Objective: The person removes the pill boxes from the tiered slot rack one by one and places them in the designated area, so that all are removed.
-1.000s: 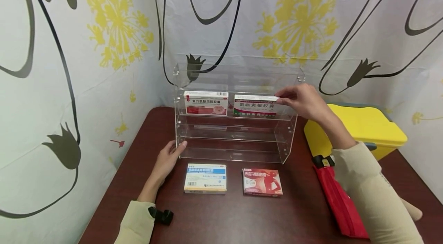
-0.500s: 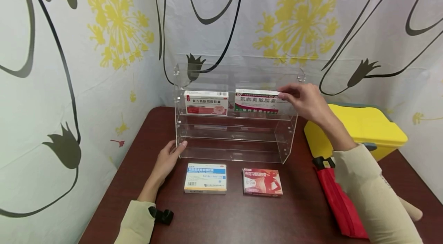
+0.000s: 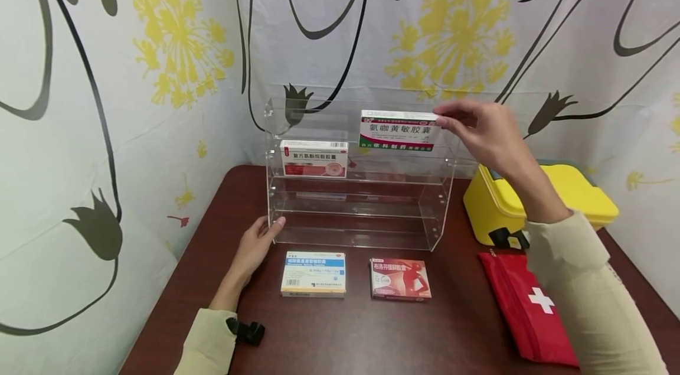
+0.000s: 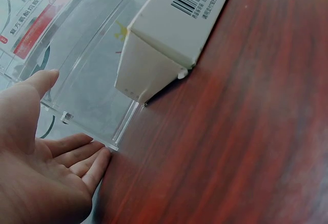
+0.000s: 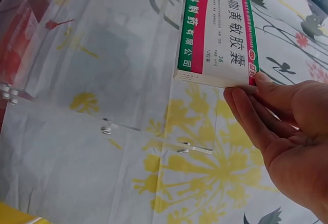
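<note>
My right hand (image 3: 486, 130) pinches the right end of a white, green and magenta medicine box (image 3: 398, 133) between thumb and fingers. The box is upright, raised above the shelf row in the head view, its printed front facing me. Below and behind it stands a clear acrylic display rack (image 3: 350, 238) with stepped shelves. My left hand (image 3: 254, 248) holds the rack's lower left side panel, thumb at the front and fingers along the outside in the left wrist view. A white and red medicine box (image 3: 314, 161) stands on an upper shelf, at the left.
On the table before the rack lie a blue and white medicine box (image 3: 313, 273) and a red medicine box (image 3: 401, 279). A yellow case (image 3: 563, 192) and a red pouch (image 3: 523, 310) with a white cross are at the right. Patterned cloth hangs behind.
My right hand has lifted the white, green and magenta medicine box up from the shelf beside the white and red one. The left hand keeps its place on the rack.
</note>
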Tool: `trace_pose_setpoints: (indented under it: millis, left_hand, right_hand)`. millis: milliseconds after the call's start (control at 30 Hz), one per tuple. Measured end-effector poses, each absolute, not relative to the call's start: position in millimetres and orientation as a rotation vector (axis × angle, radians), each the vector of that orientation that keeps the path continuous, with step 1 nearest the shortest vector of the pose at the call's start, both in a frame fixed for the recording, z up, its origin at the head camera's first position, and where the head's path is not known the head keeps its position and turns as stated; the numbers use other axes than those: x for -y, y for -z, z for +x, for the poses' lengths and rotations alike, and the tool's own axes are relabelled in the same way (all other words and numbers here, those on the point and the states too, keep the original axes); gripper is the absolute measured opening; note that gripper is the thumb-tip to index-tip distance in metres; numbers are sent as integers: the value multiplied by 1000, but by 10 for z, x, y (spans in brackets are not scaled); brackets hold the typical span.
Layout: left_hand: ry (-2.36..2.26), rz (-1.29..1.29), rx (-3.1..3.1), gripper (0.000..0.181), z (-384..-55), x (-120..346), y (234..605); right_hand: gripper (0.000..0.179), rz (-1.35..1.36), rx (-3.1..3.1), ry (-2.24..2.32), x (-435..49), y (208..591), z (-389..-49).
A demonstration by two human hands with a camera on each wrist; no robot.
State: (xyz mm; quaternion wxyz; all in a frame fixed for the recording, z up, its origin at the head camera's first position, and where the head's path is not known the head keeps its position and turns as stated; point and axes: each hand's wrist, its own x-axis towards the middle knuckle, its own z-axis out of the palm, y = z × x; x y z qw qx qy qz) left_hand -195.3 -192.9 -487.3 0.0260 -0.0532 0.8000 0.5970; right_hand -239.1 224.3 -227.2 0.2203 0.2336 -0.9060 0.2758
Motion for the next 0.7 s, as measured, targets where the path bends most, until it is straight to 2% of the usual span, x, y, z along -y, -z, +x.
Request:
trace_pose_setpoints:
  millis: [133,367,700]
  left_hand:
    - [-1846,-170,-2465,70,-1951,1929,4894]
    - [-1837,-164,-2467,83,-1939,1923,4897]
    - [-1849,-162,-2468,76,-1953,1923,4892]
  right_hand:
    - [22,661,2488,-781,-2261,2343,-2345]
    - [21,737,2468,-806,-2301,2487,-2191]
    - [23,647,2635,-938,-2415,2901,-1920]
